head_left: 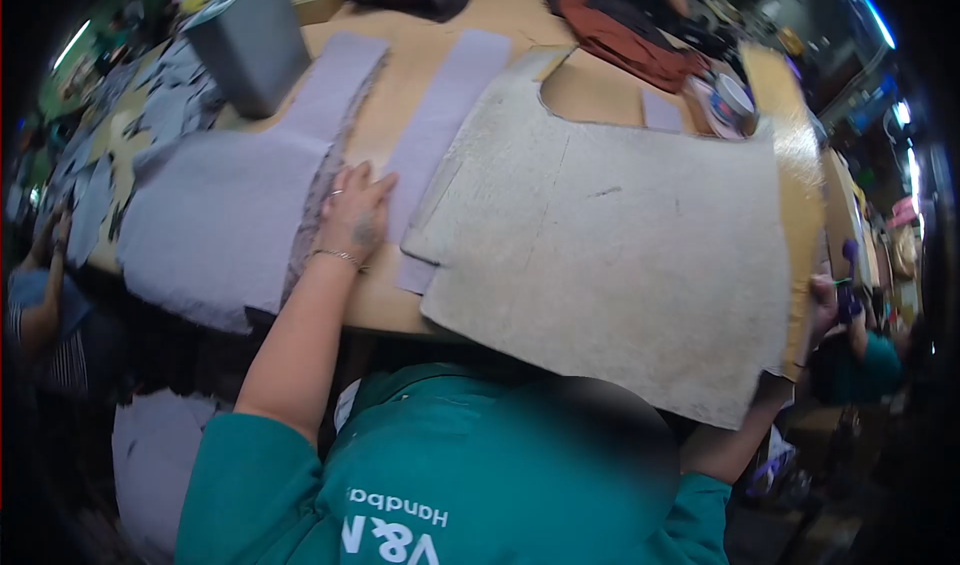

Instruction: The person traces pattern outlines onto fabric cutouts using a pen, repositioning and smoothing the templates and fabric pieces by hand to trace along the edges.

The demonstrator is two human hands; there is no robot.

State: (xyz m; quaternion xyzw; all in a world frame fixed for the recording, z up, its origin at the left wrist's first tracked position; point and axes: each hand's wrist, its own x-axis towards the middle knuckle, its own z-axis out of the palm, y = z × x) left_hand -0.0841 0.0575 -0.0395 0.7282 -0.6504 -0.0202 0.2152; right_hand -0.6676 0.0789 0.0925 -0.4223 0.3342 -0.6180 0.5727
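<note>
My left hand point(355, 215), with a bracelet at its wrist, lies on the table point(415, 95) beside the dark edge of a large lilac-grey fabric piece point(220, 190). Its fingers are slightly bent and apart. A pale, worn, stiff pattern sheet point(610, 225) with a curved cut-out spans the middle and right and overhangs the near edge. Part of a lilac strip point(450, 95) passes under it. My right forearm goes beneath the sheet, and my right hand point(823, 303) shows partly at the shiny yellow-brown border point(800, 215), fingers bent around the edge.
A grey metal block point(250, 45) stands at the back left. Rust-brown cloth point(625, 40) and a roll of tape point(733, 95) lie at the back right. Grey pieces point(170, 95) are heaped at the left. Another person's arm point(45, 305) shows at far left; a green-sleeved person point(875, 365) at far right.
</note>
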